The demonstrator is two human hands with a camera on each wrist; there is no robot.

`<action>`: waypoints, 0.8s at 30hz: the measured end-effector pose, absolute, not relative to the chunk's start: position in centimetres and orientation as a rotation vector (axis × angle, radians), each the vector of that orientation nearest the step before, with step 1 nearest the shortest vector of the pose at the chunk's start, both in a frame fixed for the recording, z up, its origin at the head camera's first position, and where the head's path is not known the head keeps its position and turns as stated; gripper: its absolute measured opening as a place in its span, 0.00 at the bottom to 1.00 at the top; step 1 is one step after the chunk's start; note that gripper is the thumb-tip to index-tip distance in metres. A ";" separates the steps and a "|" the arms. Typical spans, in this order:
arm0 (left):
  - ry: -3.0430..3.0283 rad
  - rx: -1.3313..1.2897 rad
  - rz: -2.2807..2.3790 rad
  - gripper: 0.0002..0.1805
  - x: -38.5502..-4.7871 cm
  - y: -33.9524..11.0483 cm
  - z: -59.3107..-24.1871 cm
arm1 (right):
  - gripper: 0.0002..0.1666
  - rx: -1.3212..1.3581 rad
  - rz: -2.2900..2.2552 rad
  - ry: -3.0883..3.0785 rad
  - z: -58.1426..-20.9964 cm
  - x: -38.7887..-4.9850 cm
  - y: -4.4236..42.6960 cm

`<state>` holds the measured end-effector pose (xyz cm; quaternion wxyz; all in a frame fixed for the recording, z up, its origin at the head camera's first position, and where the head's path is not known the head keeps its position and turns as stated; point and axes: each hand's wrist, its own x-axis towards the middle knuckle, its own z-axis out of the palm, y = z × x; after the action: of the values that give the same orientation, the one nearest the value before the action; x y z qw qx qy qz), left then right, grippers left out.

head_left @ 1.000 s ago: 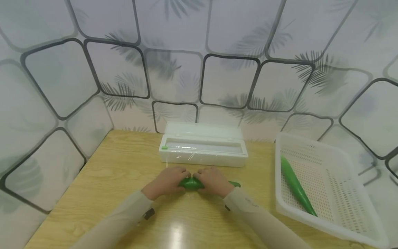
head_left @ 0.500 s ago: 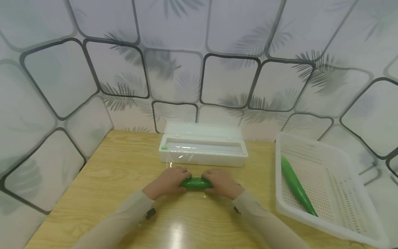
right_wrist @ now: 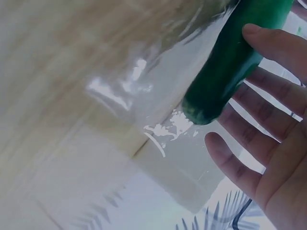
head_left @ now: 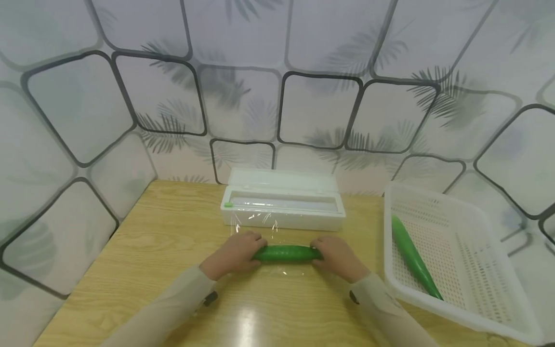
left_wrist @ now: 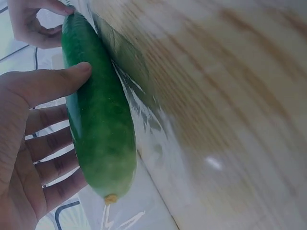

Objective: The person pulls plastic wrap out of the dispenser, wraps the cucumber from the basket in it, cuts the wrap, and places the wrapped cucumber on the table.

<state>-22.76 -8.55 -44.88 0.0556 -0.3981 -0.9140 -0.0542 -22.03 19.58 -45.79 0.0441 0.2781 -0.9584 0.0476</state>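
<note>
Before me, one back wall [head_left: 321, 111], pale grey-white, patterned with rounded four-sided outlines in dark and lighter grey and overlaid with feathery grey-green fronds [head_left: 223, 91]; one left wall [head_left: 65, 120], same pattern, meeting the first at a corner. One table [head_left: 165, 231], yellow-brown, wood-grained, glossy on top, its far edge set along the back wall and its left edge along the left wall. Light: soft and even, cooler on the upper wall, faintly pinkish lower down, with one bright glare [head_left: 247, 323] on the table's near side.
</note>
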 end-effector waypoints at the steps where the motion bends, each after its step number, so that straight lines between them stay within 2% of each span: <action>1: -2.763 -1.213 -0.162 0.21 -22.7 -8.5 -44.8 | 0.20 0.848 0.137 -2.923 -45.8 -21.9 19.7; 6: -2.725 -1.237 -0.133 0.22 -22.8 -8.4 -44.9 | 0.21 0.864 0.118 -2.798 -45.6 -20.8 20.7; 16: -2.729 -1.246 -0.155 0.23 -22.7 -8.3 -44.8 | 0.06 0.900 -0.010 -2.816 -45.7 -17.8 22.7; 24: -2.694 -1.272 -0.175 0.28 -22.7 -8.1 -45.0 | 0.08 0.932 -0.155 -2.753 -46.7 -17.9 22.4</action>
<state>-22.67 -8.13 -44.96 0.0787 -0.4250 -0.8999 -0.0584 -17.86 22.43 -46.72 0.1153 0.3182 -0.9395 -0.0529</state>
